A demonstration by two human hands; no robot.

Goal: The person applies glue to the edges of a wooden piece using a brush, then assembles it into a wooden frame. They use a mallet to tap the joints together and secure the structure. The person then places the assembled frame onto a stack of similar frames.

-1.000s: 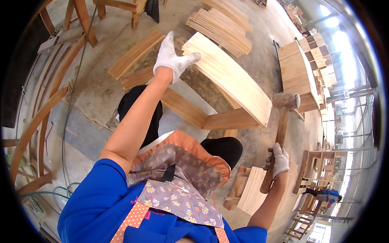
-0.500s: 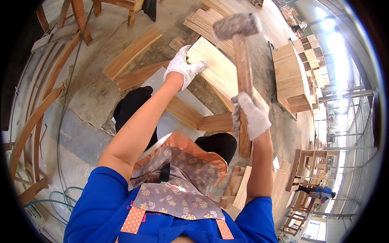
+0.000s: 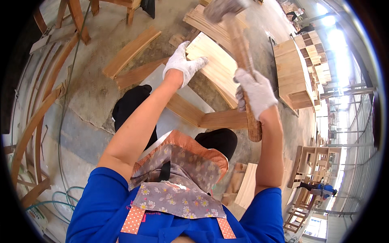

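Observation:
My right hand (image 3: 257,93), in a pale work glove, is closed round the wooden handle of a mallet (image 3: 238,44). The mallet is raised, its greyish head blurred by motion near the top edge. My left hand (image 3: 180,67), gloved too, grips the far left end of a pale wooden board (image 3: 214,58), thumb on top and fingers over the edge. Below that board, two joined brown boards (image 3: 223,120) form a corner in front of my knees. The mallet handle and my right hand cover the pale board's near right part.
Loose planks (image 3: 131,50) lie on the floor at the left, with stacked boards (image 3: 210,24) farther off. A large wooden cabinet (image 3: 291,75) stands at the right. Curved wooden parts (image 3: 40,109) line the far left, beside a green hose (image 3: 60,202). Another person (image 3: 322,190) is far right.
My right hand has moved up and slightly right. The mallet's head has swung up and left, partly reaching the picture's top edge. My left hand stays on the board.

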